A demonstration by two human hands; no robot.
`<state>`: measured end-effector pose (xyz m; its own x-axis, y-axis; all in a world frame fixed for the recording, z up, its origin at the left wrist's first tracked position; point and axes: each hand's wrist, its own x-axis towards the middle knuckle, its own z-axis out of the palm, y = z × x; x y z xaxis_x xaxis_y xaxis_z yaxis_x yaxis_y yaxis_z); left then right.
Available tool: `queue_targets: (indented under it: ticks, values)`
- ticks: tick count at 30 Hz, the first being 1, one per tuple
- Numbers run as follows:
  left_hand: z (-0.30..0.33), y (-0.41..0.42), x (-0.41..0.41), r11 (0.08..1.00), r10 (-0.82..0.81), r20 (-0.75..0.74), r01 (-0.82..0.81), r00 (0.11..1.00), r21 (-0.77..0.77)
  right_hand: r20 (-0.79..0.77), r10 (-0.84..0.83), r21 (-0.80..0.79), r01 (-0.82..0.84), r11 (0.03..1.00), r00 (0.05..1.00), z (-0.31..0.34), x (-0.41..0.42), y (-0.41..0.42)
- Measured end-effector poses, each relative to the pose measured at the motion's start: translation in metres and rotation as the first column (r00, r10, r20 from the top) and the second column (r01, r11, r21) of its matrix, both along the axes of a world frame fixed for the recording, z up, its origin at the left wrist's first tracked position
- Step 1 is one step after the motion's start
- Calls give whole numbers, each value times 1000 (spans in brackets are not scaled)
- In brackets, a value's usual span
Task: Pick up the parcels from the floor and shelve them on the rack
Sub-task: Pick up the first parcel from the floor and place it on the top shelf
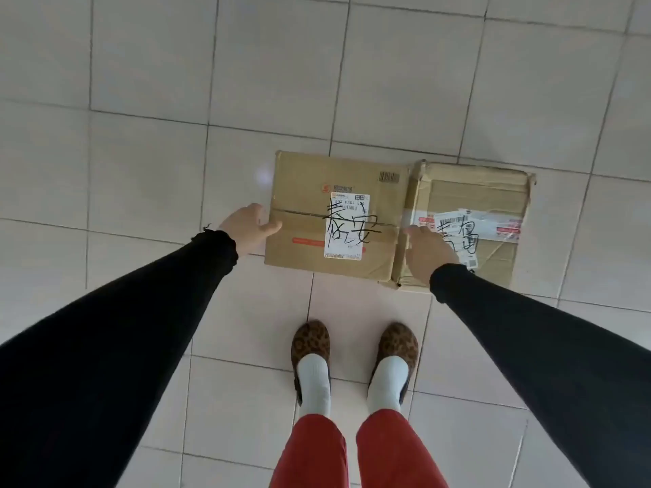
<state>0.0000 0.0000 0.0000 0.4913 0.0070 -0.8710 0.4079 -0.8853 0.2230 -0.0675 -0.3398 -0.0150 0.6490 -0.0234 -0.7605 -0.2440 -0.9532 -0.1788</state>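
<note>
Head view: both hands at the left parcel

Two cardboard parcels lie touching side by side on the tiled floor (141, 163). The left hand (248, 227) curls open against the left edge of the left parcel (334, 213). The right hand (428, 250), fingers spread, rests over the seam with the right parcel (489, 199).

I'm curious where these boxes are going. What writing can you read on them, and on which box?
Left parcel, white label: handwritten "泰安"; printed digits, roughly "P804", blurred.
Right parcel, label: handwritten "青岛", partly under the right hand.
Barcodes, red logo, fine print: too small to read.
</note>
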Motion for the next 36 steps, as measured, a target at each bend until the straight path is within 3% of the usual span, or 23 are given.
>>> queue_targets:
  ticks: [3,7,9,13,20,24,30,33,36]
  values:
    - [-23,-8,-6,993,90,-8,-91,996,-78,87,50,-51,-46,998,995,-26,-4,11]
    - [-34,-16,-17,941,296,-60,-302,953,-154,61,-38,-81,43,996,997,-40,-5,22]
    - [-24,-14,-21,911,363,-42,-364,931,-192,54,-38,-85,43,995,998,-29,-3,25]
    - [42,-9,-21,871,424,-13,-411,906,-268,93,-195,50,191,980,976,41,5,24]
    - [281,-2,38,740,530,-27,-478,847,-473,226,-326,204,282,937,918,280,64,14]
    - [449,-2,86,660,552,1,-437,834,-611,363,-454,330,343,880,814,446,114,4]
    - [691,-20,138,580,531,145,-233,835,-781,575,-494,510,186,840,652,687,170,-20]
    - [778,-27,159,462,527,116,-169,842,-871,563,-621,674,133,727,546,782,189,-33]
    - [841,-37,183,327,502,57,-128,863,-936,618,-645,708,39,705,450,857,204,-43]
